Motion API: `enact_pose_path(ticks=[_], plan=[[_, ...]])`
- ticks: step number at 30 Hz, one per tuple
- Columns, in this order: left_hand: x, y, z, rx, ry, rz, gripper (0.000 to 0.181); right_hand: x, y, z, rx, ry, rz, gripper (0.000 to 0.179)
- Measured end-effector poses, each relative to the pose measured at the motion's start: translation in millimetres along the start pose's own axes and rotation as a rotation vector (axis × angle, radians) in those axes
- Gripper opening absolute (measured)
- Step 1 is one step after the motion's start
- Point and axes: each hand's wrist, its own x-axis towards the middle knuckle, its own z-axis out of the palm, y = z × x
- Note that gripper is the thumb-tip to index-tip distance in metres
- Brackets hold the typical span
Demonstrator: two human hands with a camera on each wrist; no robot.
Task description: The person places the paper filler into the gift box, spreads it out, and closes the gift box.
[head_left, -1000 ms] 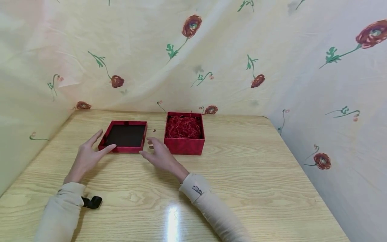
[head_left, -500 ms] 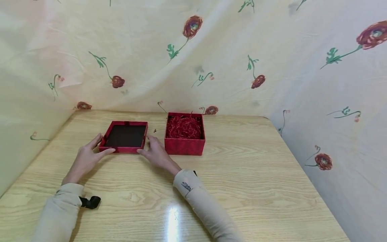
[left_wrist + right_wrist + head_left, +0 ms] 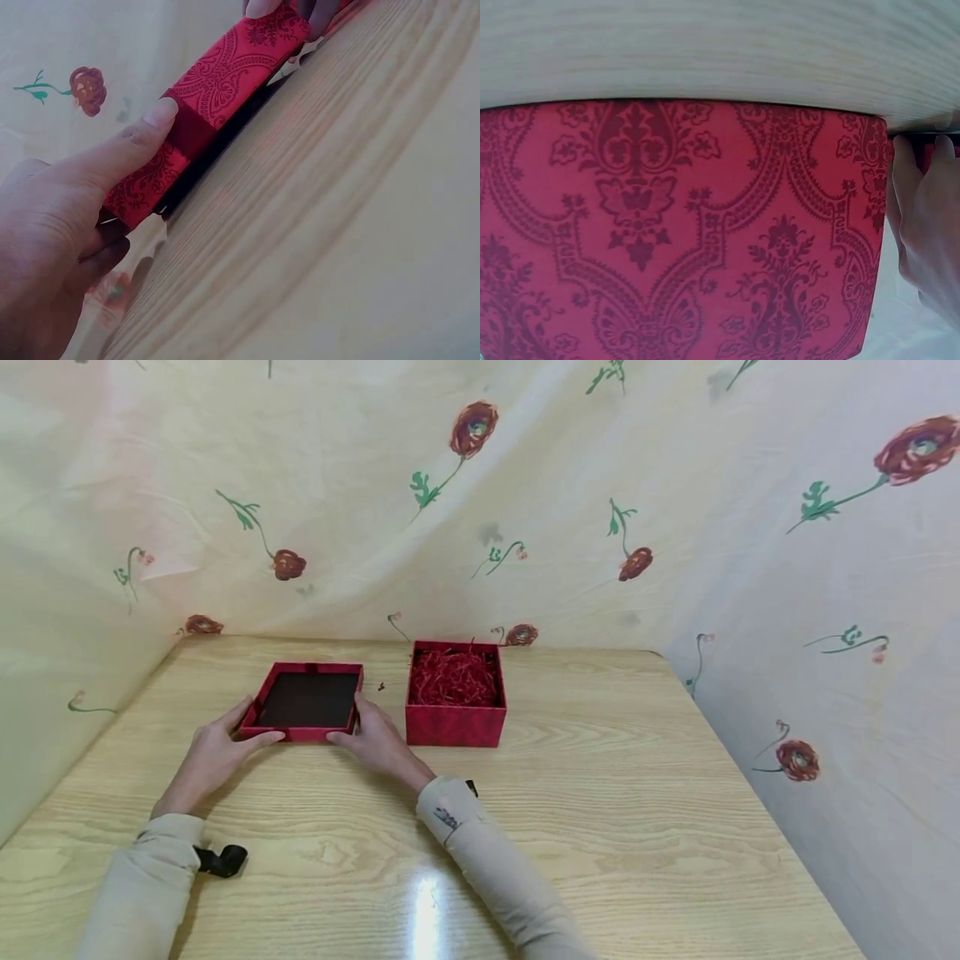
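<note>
A shallow red box lid (image 3: 307, 700) with a black inside lies hollow side up at the left back of the table. My left hand (image 3: 208, 756) grips its near left corner, thumb along the front wall. At the near right corner my right hand (image 3: 377, 743) pinches it, thumb in front and fingers at the side. The left wrist view shows the lid's patterned wall (image 3: 225, 71) with a darker ribbon band under the thumb, and a dark strip below its lower edge. Fingertips of the right hand (image 3: 324, 15) appear at the far end.
Close to the right of the lid stands a deeper red box (image 3: 453, 727), filled with red shredded paper (image 3: 453, 677). Its patterned wall (image 3: 682, 225) fills much of the right wrist view. A tiny dark scrap (image 3: 381, 687) lies between the two. Flowered cloth (image 3: 337, 527) hangs behind the table.
The right hand has moved left onto the lid's right corner, and the left hand's fingers have closed on the left corner. Both hands now hold the lid, which stays in nearly the same place.
</note>
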Motion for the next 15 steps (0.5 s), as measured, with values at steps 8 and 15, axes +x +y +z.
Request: enact_pose_path(ticks=[8, 15], plan=[[0.2, 2.1, 1.4, 0.016, 0.008, -0.014, 0.092, 1.0, -1.7, 2.4, 0.022, 0.019, 0.043, 0.085], [-0.7, 2.0, 1.2, 0.009, 0.002, -0.032, 0.093, 1.1, -0.9, 2.9, 0.058, 0.018, 0.041, 0.084]])
